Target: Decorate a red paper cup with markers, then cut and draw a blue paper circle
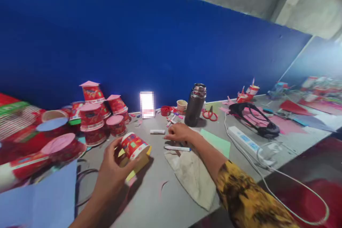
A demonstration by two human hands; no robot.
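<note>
My left hand (113,160) grips a red printed paper cup (134,145), tilted on its side, with its white end towards the wall. A folded yellow paper (140,167) shows beneath the cup. Across the table, my right hand (180,132) hovers low among the markers with its fingers curled; whatever lies in its fingertips is too small to make out. A white marker (157,132) lies to its left, and a white marker with a blue end (177,148) lies just below it. Several pink-and-white markers (172,118) are scattered beyond the hand.
Red paper cups (92,119) with pink tops stand stacked at left. A dark flask (196,105), red scissors (210,114) and a small cup (182,107) stand near the wall. A cloth (193,176), green paper (216,143), power strip (244,140) and cable occupy the right side.
</note>
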